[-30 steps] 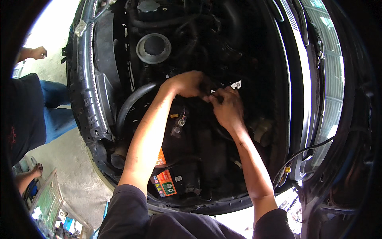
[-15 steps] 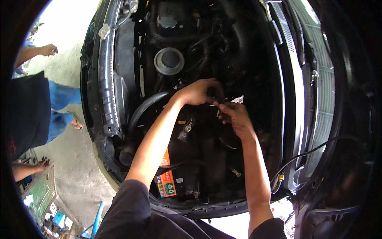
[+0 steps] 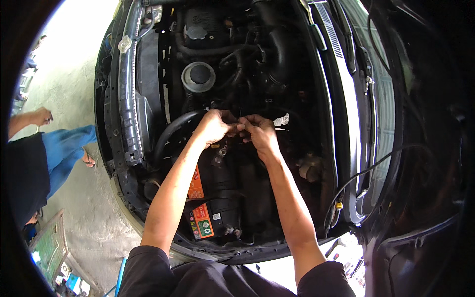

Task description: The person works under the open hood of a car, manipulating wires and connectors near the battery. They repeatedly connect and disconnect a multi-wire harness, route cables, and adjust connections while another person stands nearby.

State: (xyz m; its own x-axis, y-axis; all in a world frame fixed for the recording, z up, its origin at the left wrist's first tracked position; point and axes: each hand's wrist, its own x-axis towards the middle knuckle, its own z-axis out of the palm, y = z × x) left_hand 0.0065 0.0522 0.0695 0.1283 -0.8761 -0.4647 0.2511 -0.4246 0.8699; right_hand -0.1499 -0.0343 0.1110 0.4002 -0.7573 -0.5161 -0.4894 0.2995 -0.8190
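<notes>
Over the middle of an open engine bay, my two hands meet fingertip to fingertip. My left hand (image 3: 216, 127) is closed in a pinch, its fingers bent toward the right hand. My right hand (image 3: 261, 134) also pinches, thumb and forefinger against the left fingertips. Whatever lies between them is too small and dark to name. Just below the left hand sits a metal battery terminal clamp (image 3: 220, 155). The black car battery (image 3: 225, 180), with an orange label (image 3: 201, 221), lies between my forearms. A thick black hose (image 3: 170, 132) curves in beside my left wrist.
A round reservoir with a black cap (image 3: 199, 75) stands beyond my hands. The radiator (image 3: 129, 99) runs along the left, the windscreen edge (image 3: 378, 123) along the right. A black cable (image 3: 373, 171) crosses at right. Another person in blue jeans (image 3: 67, 148) stands at left.
My right hand has come in against the left fingertips, and both hands sit further left in the picture. The whole view has shifted slightly. The other person at left has changed stance.
</notes>
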